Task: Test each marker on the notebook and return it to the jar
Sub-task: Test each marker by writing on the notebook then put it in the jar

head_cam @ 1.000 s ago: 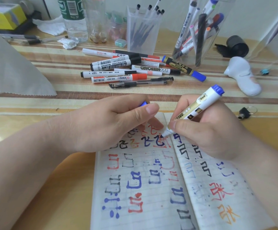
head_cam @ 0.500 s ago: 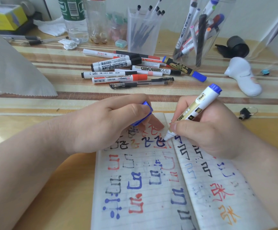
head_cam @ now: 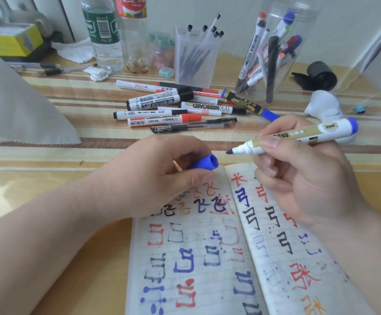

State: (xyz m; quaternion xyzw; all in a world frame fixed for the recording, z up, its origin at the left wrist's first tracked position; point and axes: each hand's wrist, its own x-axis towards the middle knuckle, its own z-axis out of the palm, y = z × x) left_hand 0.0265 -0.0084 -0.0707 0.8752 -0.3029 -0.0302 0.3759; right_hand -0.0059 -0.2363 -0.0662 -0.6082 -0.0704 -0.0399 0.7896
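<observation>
My right hand [head_cam: 303, 178] grips the marker [head_cam: 298, 135] close to its nib end, thumb curled on the near side and forefinger on top, the other fingers folded under. The marker lies almost level in the air above the top edge of the notebook [head_cam: 207, 258], its dark blue tip pointing left. Its barrel is a smooth white cylinder with a gold printed band and a rounded blue end.

My left hand [head_cam: 153, 178] pinches the cap [head_cam: 204, 163] between thumb and curled fingers. The cap is a short tube of matte blue plastic, its open mouth turned right towards the tip, with a small gap between the two.

The notebook lies open and flat, thin lined paper covered in blotchy red, blue, black and orange strokes (some of the ink has bled into dots). The jar [head_cam: 273, 60] is clear plastic and stands upright at the back right, markers leaning inside it. The loose markers [head_cam: 162, 103] lie in a heap on the striped, glossy table [head_cam: 48, 183] between jar and notebook.
</observation>
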